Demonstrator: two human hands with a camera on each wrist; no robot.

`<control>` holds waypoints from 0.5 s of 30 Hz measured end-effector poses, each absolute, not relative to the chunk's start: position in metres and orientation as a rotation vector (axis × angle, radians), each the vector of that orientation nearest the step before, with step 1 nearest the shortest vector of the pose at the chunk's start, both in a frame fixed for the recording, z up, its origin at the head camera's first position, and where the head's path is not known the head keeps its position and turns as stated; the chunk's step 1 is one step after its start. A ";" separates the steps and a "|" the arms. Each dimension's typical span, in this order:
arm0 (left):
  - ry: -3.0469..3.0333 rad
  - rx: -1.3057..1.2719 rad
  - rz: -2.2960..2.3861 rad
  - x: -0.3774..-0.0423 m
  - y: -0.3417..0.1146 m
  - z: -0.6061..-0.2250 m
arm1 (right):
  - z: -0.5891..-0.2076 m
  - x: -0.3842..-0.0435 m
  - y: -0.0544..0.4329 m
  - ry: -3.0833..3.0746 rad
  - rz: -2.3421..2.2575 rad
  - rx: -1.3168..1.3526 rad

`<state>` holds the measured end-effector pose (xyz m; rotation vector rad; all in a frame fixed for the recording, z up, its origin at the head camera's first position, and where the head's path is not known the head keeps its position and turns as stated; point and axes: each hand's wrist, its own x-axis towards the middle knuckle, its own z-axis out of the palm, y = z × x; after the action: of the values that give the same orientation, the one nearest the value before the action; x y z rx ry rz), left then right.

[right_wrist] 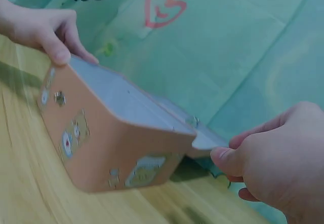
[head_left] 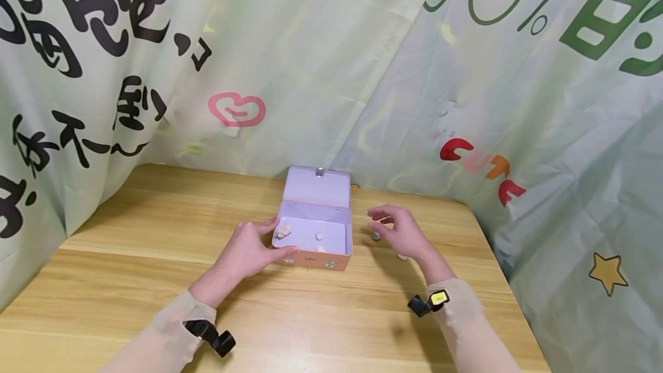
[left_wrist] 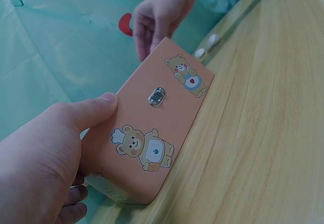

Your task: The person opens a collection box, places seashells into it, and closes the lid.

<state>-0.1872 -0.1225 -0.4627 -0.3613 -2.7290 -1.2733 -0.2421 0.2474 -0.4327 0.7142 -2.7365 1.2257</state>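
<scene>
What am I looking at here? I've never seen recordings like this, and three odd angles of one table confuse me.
No machine here: a person works with bare hands and wears three cameras. The wide picture comes from the head, looking down at a wooden table screened by printed curtains. The other two come from small cameras strapped to each wrist.

In the middle stands a small orange tin box with bear stickers, its lid swung open; a few small pieces lie inside. The left hand grips the box's near left corner, thumb on the front. The right hand hovers beside the box with curled fingers; whether it pinches anything I cannot tell. Some small pale pieces lie on the table by it.
</scene>
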 end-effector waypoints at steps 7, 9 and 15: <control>-2.729 -0.356 -1.270 -0.187 -0.122 -0.464 | -0.448 -0.243 0.260 -2.846 1.183 0.647; -2.733 -0.353 -1.267 -0.187 -0.122 -0.464 | -0.452 -0.243 0.262 -2.873 1.178 0.635; -2.740 -0.340 -1.271 -0.187 -0.122 -0.463 | -0.465 -0.245 0.265 -2.924 1.177 0.566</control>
<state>-0.1868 -0.1222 -0.4635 -0.3396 -2.7399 -1.2707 -0.2446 0.2648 -0.4648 0.5663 -2.9242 1.1774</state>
